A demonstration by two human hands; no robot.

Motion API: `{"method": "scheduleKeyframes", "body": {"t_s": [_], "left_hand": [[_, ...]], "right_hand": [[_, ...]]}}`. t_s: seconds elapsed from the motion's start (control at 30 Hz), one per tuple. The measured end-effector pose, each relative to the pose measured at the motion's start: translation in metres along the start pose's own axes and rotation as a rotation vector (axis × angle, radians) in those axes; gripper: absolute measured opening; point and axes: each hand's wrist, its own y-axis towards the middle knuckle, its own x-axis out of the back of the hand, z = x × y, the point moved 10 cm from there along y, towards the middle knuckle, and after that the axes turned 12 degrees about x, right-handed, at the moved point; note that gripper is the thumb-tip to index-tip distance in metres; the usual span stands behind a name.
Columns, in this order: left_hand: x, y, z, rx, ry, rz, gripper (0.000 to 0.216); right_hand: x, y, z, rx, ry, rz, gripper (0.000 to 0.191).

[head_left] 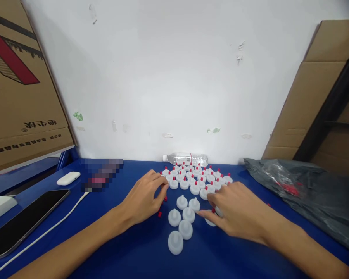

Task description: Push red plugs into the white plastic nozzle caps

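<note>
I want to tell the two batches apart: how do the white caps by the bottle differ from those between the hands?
The far caps each carry a red tip; the near caps show bare white spouts. The far caps are many and tightly packed; the near caps are about six, loosely bunched between the left hand and right hand. Both kinds are round, white and upright on the blue table.

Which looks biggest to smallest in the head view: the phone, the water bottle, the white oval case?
1. Phone, biggest.
2. Water bottle, though it lies farther away, so it may really be bigger than it looks.
3. White oval case, smallest.
</note>
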Motion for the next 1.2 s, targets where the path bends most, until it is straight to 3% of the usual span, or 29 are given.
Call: {"method": "scheduleKeyframes", "body": {"t_s": [0.27,0.5,0.63,0.77,0.83,0.97,1.2], "left_hand": [[0.002,-0.002,-0.004,-0.033,-0.054,-0.010,0.020],[0.014,-0.005,-0.011,-0.099,-0.118,-0.102,0.018],[0.022,-0.011,-0.022,-0.160,-0.142,-0.123,0.017],[0.016,-0.021,-0.042,-0.260,-0.204,0.011,0.008],[0.010,-0.027,-0.051,-0.312,-0.237,0.089,0.014],[0.004,-0.033,-0.059,-0.355,-0.238,0.106,0.005],[0.000,-0.035,-0.069,-0.366,-0.256,0.186,0.031]], "right_hand": [[-0.003,-0.002,0.014,0.072,0.064,0.033,0.034],[0.014,0.001,0.004,0.061,0.119,-0.113,0.017],[0.030,0.003,0.014,0.061,0.240,-0.317,0.021],[0.033,0.004,0.034,0.147,0.282,-0.362,0.019],[0.031,0.004,0.040,0.183,0.268,-0.368,0.017],[0.031,0.003,0.050,0.259,0.224,-0.409,0.023],[0.040,0.001,0.059,0.289,0.206,-0.450,0.020]]}}
